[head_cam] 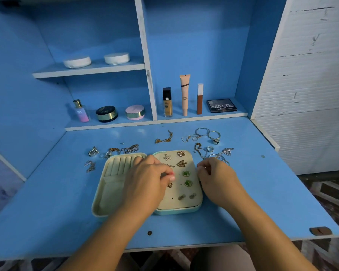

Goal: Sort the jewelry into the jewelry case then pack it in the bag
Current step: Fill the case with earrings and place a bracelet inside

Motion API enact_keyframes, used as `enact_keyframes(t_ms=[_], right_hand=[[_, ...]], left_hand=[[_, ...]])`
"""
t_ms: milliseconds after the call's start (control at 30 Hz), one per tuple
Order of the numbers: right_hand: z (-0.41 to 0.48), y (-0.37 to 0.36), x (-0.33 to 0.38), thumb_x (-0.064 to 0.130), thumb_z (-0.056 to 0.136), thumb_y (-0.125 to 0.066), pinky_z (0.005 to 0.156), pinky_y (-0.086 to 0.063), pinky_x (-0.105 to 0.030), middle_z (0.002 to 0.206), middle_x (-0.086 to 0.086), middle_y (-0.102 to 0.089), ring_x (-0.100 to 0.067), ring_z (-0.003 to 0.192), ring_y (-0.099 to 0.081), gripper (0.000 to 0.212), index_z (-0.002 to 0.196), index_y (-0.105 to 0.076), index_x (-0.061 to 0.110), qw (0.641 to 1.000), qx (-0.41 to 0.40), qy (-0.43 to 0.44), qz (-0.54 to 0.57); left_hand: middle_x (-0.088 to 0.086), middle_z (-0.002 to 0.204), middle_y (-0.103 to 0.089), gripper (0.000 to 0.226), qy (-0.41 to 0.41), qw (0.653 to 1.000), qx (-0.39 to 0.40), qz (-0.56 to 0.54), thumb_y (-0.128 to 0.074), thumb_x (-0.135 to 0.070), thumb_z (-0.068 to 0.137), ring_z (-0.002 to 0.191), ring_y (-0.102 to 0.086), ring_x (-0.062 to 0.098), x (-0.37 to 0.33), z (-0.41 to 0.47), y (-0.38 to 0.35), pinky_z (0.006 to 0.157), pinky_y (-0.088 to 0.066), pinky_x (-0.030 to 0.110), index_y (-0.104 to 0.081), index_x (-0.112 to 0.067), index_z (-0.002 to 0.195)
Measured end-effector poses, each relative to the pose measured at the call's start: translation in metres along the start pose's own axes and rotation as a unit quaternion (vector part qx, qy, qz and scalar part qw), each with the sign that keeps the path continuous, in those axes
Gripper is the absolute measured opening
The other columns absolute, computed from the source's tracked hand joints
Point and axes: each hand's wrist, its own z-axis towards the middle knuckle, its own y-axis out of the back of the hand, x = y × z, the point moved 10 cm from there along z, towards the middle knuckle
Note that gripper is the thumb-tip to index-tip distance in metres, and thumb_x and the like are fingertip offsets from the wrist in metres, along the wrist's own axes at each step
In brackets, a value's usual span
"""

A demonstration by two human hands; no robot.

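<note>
Directly beneath left fingers, jewelry case.

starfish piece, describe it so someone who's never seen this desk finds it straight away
On the blue desk lies an open pale jewelry case; look at its right, hole-dotted panel. At the panel's top left sits the starfish piece: five pale arms, unlike the gold winged pieces beside it.

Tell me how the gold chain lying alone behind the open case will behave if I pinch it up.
Probably floppy: the gold chain lies in a loose, kinked squiggle, so it should drape and dangle from a single pinch. Likely light and a bit slippery: its thin links lie flat on the smooth blue desk, so fingertips may struggle to get under them.
</note>
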Motion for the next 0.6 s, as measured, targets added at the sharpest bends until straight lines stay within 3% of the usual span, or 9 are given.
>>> enact_keyframes(t_ms=[167,267,433,500,600], right_hand=[[0.029,-0.001,0.016,0.028,0.096,-0.041,0.067,-0.049,-0.03,0.091,0.001,-0.066,-0.015,0.077,-0.061,0.025,0.11,-0.061,0.022,0.998,0.022,0.027,-0.048],[0.045,-0.007,0.026,0.028,0.097,-0.042,0.064,-0.048,-0.027,0.093,0.001,-0.064,-0.014,0.076,-0.061,0.027,0.117,-0.059,0.023,0.996,0.038,0.056,-0.062],[0.06,-0.011,0.032,0.02,0.094,-0.041,0.054,-0.044,-0.028,0.075,-0.008,-0.063,-0.02,0.06,-0.054,0.022,0.086,-0.061,0.013,0.995,0.049,0.046,-0.075],[0.064,-0.012,0.032,0.017,0.09,-0.041,0.05,-0.036,-0.029,0.06,-0.009,-0.047,-0.021,0.054,-0.039,0.028,0.063,-0.046,0.013,0.995,0.047,0.03,-0.084],[0.066,-0.013,0.032,0.016,0.087,-0.042,0.047,-0.028,-0.024,0.053,-0.002,-0.034,-0.019,0.049,-0.03,0.033,0.056,-0.031,0.016,0.995,0.043,0.011,-0.088]], left_hand=[[-0.016,0.086,-0.051,0.011,-0.027,1.0,0.002,0.005,-0.07,-0.041,0.082,0.096,-0.036,0.009,-0.001,0.003,0.001,0.085,-0.035,0.023,-0.076,-0.035,0.09],[-0.017,0.083,-0.05,0.01,-0.033,0.999,-0.007,-0.005,-0.073,-0.04,0.08,0.093,-0.038,0.01,0.0,0.002,0.001,0.083,-0.036,0.024,-0.076,-0.034,0.087],[-0.016,0.083,-0.053,0.008,-0.027,0.999,-0.027,0.005,-0.075,-0.038,0.078,0.091,-0.041,0.011,0.002,0.002,0.003,0.08,-0.038,0.026,-0.075,-0.031,0.083],[-0.017,0.082,-0.05,0.007,-0.027,0.999,-0.027,0.009,-0.075,-0.038,0.079,0.091,-0.041,0.012,0.002,0.002,0.002,0.078,-0.037,0.026,-0.075,-0.031,0.082],[-0.018,0.082,-0.048,0.006,-0.037,0.999,-0.023,0.007,-0.074,-0.036,0.08,0.09,-0.039,0.011,0.001,0.003,0.0,0.078,-0.037,0.026,-0.074,-0.031,0.083]])
